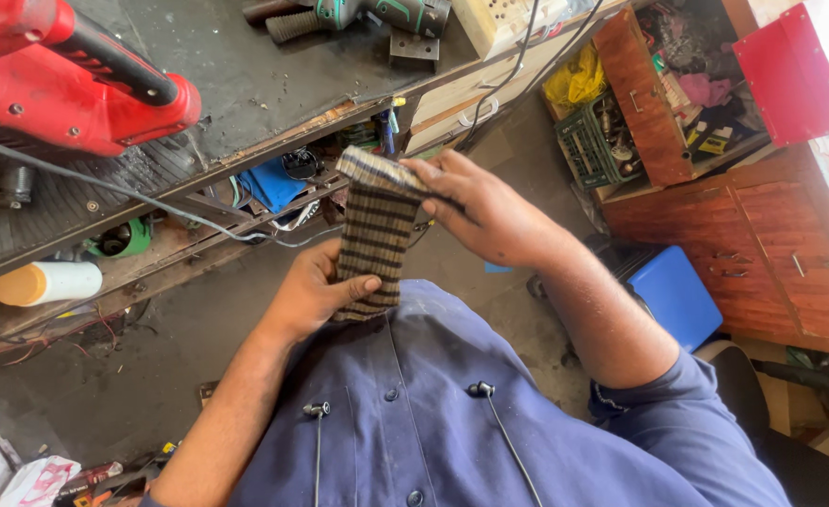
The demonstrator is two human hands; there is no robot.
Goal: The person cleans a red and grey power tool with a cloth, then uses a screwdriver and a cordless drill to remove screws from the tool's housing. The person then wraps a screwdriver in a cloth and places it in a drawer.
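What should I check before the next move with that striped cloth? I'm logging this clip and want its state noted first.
1. Left hand grips the lower end of the striped cloth, thumb across its front: ok.
2. Right hand holds the cloth's top end: ok.
3. Cloth clear of the workbench edge, held in the air over the floor: ok.
4. Anything wrapped inside the cloth: cannot tell.
5. Black cable hanging along the bench stays away from both hands: ok.
6. Red power tool on the bench out of the hands' way: ok.
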